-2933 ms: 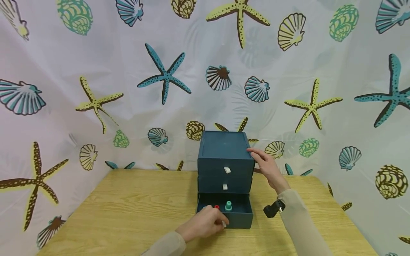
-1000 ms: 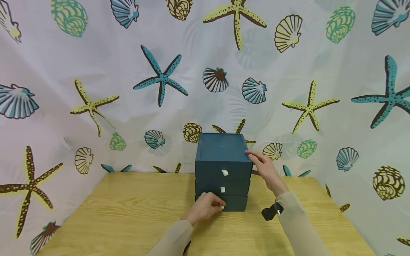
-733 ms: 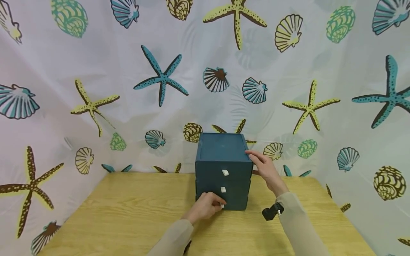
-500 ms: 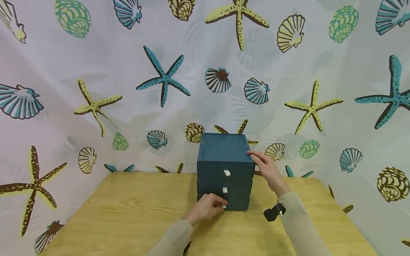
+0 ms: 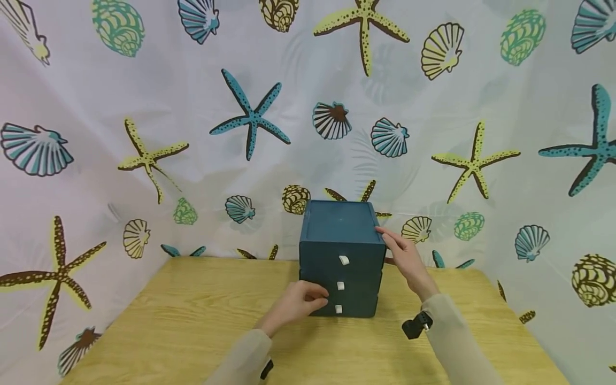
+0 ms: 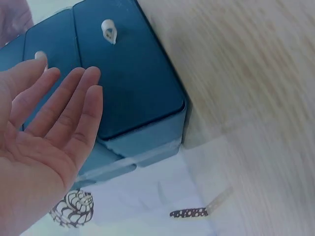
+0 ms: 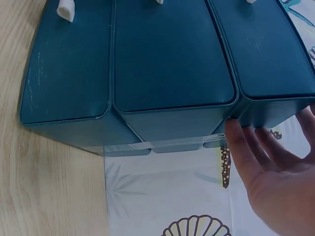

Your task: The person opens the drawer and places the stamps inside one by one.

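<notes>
A dark blue cabinet (image 5: 340, 222) of three stacked drawers stands on the table, all drawers pushed in. Each drawer front has a small white pull, the lowest pull (image 5: 339, 309) now uncovered. My left hand (image 5: 295, 302) is just left of the pulls, holding nothing; its fingers (image 6: 86, 113) are extended and loosely bent in the left wrist view. My right hand (image 5: 404, 256) steadies the cabinet's right side, a finger lying along the top edge. In the right wrist view its fingers (image 7: 241, 147) touch the side wall near the top drawer.
The wooden table (image 5: 207, 305) extends around the cabinet. Behind and at both sides hangs a white curtain (image 5: 168, 80) printed with starfish and shells. Black camera mounts sit on the wrists, the right camera (image 5: 416, 325) hanging beside the sleeve.
The bottom drawer, earlier pulled out with a red and a green piece inside, was pushed in by my left hand. That hand then released the pull and moved left and up.
</notes>
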The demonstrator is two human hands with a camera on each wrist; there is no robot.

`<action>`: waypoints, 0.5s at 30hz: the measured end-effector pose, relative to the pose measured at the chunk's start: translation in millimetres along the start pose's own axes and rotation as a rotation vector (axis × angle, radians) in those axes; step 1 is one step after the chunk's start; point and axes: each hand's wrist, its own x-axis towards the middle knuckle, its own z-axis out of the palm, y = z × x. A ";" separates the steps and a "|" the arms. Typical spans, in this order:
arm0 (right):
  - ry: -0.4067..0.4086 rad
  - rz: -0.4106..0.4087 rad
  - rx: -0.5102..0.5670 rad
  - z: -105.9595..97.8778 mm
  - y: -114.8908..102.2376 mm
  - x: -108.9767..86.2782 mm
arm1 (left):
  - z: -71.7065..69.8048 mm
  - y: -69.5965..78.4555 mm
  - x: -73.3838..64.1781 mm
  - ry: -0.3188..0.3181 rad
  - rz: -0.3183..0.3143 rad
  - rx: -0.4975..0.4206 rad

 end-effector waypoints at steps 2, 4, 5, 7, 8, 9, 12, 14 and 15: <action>0.002 -0.022 -0.011 0.6 2.1 -2.4 | -2.9 -0.1 -3.2 0.031 -0.012 -0.015; 0.016 -0.050 -0.026 0.7 4.8 -4.8 | -4.3 0.3 -5.8 0.078 -0.019 -0.037; 0.023 -0.067 -0.039 0.6 6.7 -5.8 | -4.9 0.9 -7.2 0.108 -0.022 -0.056; 0.042 -0.097 -0.078 0.7 9.6 -8.2 | -5.8 2.3 -10.0 0.182 -0.025 -0.079; 0.053 -0.108 -0.103 0.9 11.0 -9.6 | -6.3 2.8 -11.1 0.221 -0.023 -0.089; 0.067 -0.122 -0.137 1.1 12.7 -11.1 | -6.8 3.4 -12.1 0.260 -0.026 -0.090; 0.103 -0.147 -0.250 1.5 16.8 -17.8 | -8.8 5.1 -15.1 0.369 -0.039 -0.072; 0.122 -0.155 -0.321 1.4 20.4 -23.0 | -10.4 5.1 -16.4 0.421 -0.048 -0.051; 0.127 -0.156 -0.349 1.2 22.0 -26.0 | -11.1 4.6 -17.2 0.442 -0.046 -0.039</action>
